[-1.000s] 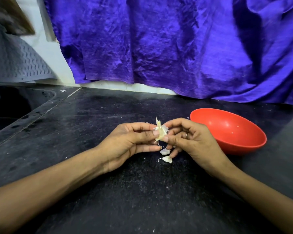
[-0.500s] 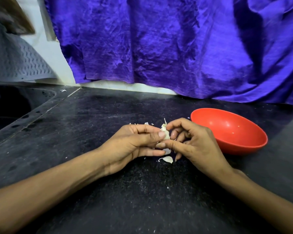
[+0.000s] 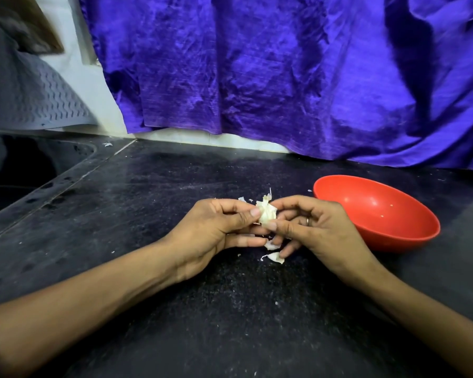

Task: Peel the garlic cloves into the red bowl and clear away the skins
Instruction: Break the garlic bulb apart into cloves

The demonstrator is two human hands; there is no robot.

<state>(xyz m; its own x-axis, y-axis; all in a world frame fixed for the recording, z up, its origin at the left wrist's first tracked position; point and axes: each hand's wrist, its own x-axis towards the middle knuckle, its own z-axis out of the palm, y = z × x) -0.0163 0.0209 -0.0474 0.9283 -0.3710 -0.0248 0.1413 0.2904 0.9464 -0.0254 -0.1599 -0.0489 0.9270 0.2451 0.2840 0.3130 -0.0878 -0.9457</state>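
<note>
Left hand: the left hand (image 3: 216,227) is curled, thumb and fingers pinching the near side of a garlic clove (image 3: 266,212) held just above the table.
Right hand: the right hand (image 3: 309,227) meets it from the other side, thumb and forefinger closed on the same clove; a ring (image 3: 307,221) shows on one finger.
Clove: pale, with papery skin standing up in a ragged tuft at its top; it looks partly stripped, though how much skin clings underneath is hidden by the fingertips.
Skins: a few loose skins (image 3: 274,257) lie on the table directly below the hands, one just under the right hand's lower fingers; smaller flecks sit behind the left hand's knuckles.
Red bowl: the red bowl (image 3: 410,236) stands just beside the right hand, on its far right side, tilted slightly on its round base; only tiny specks show inside and I see no peeled clove in it.
Table: dark speckled table (image 3: 175,309), dusted with small white bits.
Backdrop: a purple cloth (image 3: 284,77) hangs behind.
Step in hand: peeling, by my reading, with the clove not yet bare.
Next move calls for: pulling the raised skin away while the left hand keeps the clove steady, then a short reach right to drop it in the bowl; skin clearing comes later.
</note>
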